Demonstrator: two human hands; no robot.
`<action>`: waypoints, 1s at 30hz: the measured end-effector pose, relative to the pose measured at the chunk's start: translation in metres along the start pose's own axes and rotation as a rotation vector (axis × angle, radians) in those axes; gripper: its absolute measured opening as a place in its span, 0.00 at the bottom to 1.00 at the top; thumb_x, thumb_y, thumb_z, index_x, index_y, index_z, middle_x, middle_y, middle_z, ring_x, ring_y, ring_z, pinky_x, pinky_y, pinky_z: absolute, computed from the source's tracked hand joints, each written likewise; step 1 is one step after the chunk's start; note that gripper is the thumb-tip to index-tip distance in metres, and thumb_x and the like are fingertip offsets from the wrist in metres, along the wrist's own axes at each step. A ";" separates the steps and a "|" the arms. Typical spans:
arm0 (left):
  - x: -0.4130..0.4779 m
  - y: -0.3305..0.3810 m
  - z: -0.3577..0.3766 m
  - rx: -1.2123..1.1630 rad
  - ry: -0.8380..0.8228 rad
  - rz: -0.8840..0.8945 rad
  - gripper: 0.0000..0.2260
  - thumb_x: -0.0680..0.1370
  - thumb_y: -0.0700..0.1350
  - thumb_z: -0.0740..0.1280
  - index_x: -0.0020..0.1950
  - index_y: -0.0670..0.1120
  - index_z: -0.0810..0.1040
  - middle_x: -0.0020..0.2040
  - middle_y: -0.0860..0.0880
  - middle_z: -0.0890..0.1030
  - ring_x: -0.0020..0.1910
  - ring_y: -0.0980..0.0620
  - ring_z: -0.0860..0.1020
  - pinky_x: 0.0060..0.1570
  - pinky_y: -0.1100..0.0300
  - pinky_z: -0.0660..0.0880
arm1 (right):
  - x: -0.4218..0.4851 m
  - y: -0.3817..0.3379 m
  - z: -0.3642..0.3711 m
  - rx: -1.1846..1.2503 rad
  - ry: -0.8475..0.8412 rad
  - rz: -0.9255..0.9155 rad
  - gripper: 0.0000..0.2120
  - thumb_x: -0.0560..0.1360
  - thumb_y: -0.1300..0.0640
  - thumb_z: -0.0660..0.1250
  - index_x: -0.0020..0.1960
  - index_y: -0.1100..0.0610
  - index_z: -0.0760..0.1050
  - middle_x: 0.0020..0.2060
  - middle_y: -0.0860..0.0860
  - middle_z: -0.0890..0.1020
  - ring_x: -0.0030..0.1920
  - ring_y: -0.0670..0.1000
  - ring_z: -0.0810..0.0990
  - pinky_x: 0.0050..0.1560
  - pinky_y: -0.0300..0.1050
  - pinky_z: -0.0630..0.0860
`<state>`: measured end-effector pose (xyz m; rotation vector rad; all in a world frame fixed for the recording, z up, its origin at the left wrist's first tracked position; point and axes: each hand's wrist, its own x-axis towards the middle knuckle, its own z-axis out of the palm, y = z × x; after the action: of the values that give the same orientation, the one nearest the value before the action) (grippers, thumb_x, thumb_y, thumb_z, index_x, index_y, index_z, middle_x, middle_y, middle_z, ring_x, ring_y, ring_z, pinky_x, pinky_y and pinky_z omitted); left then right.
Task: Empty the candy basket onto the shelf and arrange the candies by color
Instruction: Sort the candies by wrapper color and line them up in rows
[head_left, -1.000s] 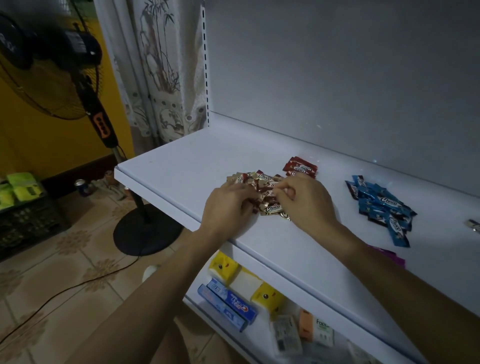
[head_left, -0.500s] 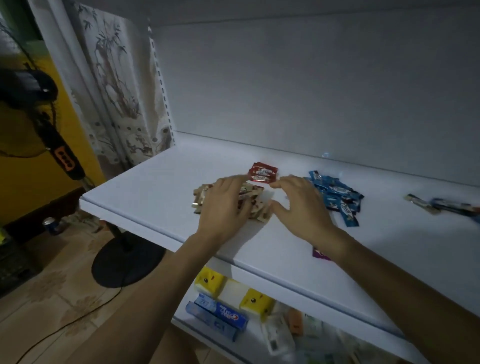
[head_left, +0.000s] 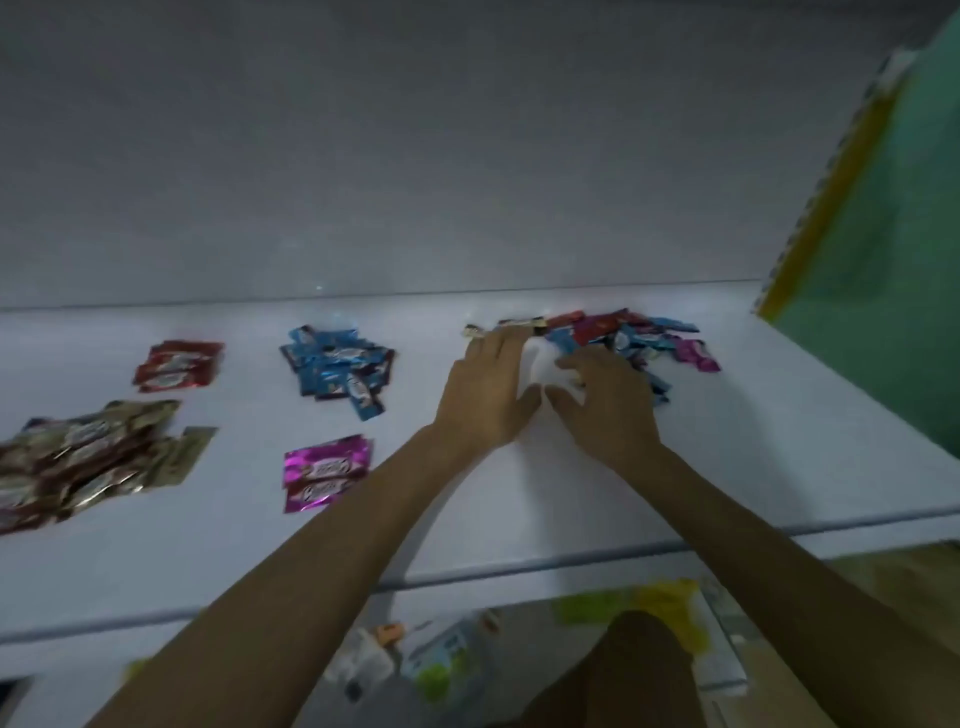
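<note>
Well, in the head view I am looking down on the white shelf (head_left: 779, 441) and reading its limits first: the grey back panel (head_left: 415, 156) is closing it off behind, a green wall (head_left: 883, 260) is rising at the right end, and the front edge (head_left: 519, 571) is running across below both forearms, with blurred packaged goods (head_left: 447, 660) lying on a lower level under it. Bare shelf is lying open in front of the hands and to the right of them, toward the green wall. I am seeing the left hand (head_left: 485, 395) lying palm down with its fingers (head_left: 498, 345) stretched out straight, the tips touching the left end of the unsorted candy heap (head_left: 623, 332). The right hand (head_left: 608, 405) is resting just beside it, thumbs nearly meeting, its fingers (head_left: 587, 364) spreading over the near edge of that heap; motion blur is keeping me from telling whether they are pinching a piece or only touching. The heap itself is sitting near the back panel, directly beyond both sets of fingertips. Well apart to the left, the sorted candies are lying in groups: a blue pile (head_left: 337, 369), a red pile (head_left: 176, 364) beyond it, a gold pile (head_left: 88, 457) at the far left, and a pink pair (head_left: 324, 470) nearer the front edge.
</note>
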<state>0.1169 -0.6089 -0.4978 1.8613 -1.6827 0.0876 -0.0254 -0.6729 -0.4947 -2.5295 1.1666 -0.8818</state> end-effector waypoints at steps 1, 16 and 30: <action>0.008 0.006 0.013 0.016 -0.043 0.011 0.30 0.74 0.53 0.65 0.73 0.43 0.66 0.71 0.41 0.69 0.67 0.38 0.68 0.58 0.45 0.72 | 0.000 0.014 -0.002 -0.018 0.002 0.025 0.17 0.72 0.50 0.69 0.57 0.57 0.78 0.54 0.56 0.80 0.54 0.59 0.78 0.57 0.55 0.73; 0.069 0.060 0.090 0.096 -0.382 -0.154 0.52 0.69 0.67 0.70 0.79 0.51 0.40 0.79 0.47 0.38 0.77 0.44 0.35 0.74 0.38 0.41 | 0.050 0.072 -0.007 0.588 0.051 0.429 0.12 0.82 0.55 0.54 0.59 0.57 0.73 0.45 0.48 0.75 0.48 0.50 0.76 0.50 0.43 0.72; 0.078 0.046 0.096 0.173 -0.179 -0.069 0.29 0.72 0.67 0.54 0.70 0.58 0.72 0.65 0.50 0.73 0.63 0.45 0.67 0.57 0.51 0.70 | 0.061 0.118 0.007 0.305 0.102 0.262 0.08 0.79 0.58 0.60 0.49 0.58 0.77 0.42 0.50 0.78 0.41 0.46 0.74 0.34 0.28 0.64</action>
<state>0.0553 -0.7231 -0.5222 2.1076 -1.7769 0.0394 -0.0629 -0.7968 -0.5241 -2.0587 1.2488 -1.0396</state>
